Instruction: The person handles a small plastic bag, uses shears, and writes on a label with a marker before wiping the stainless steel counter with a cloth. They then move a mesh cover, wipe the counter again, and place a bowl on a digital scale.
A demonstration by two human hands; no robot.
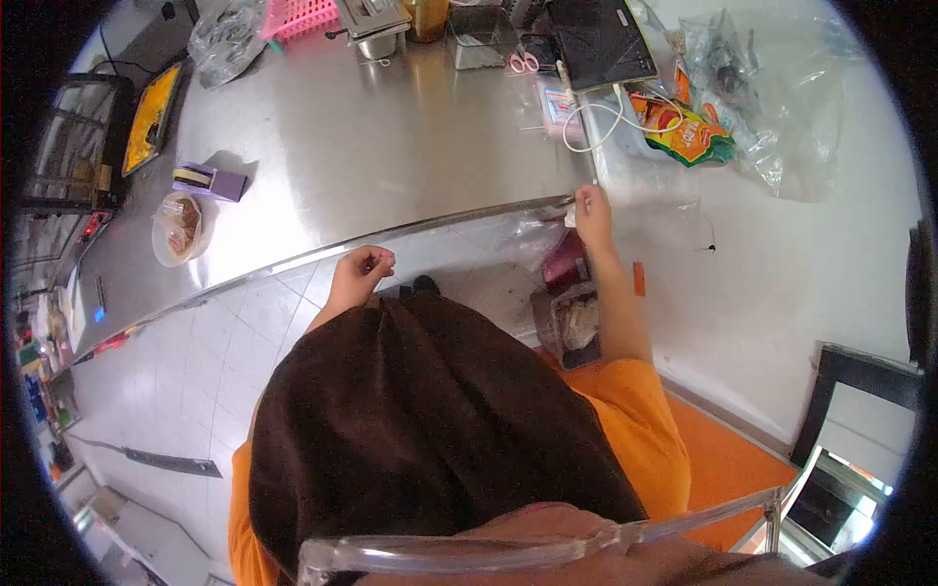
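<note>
My left hand [363, 273] is in front of the dark garment on my body, just short of the front edge of the steel table [410, 156]. Its fingers are curled together, and anything between them is too small to name. At the table's right front corner is my right hand [592, 213], its fingers bent and pressed together. Something small and whitish shows at its fingertips, which I cannot make out. Below and left of that hand hang a clear plastic bag [532, 234] and a dark red item [565, 262].
A purple tape dispenser [210, 183] and a round plastic container [178, 230] stand on the left. Pink scissors [524, 63], a black tablet [601, 44], a white cable [618, 117] and an orange-green packet [689, 135] lie at the back right. A bin [576, 327] is below.
</note>
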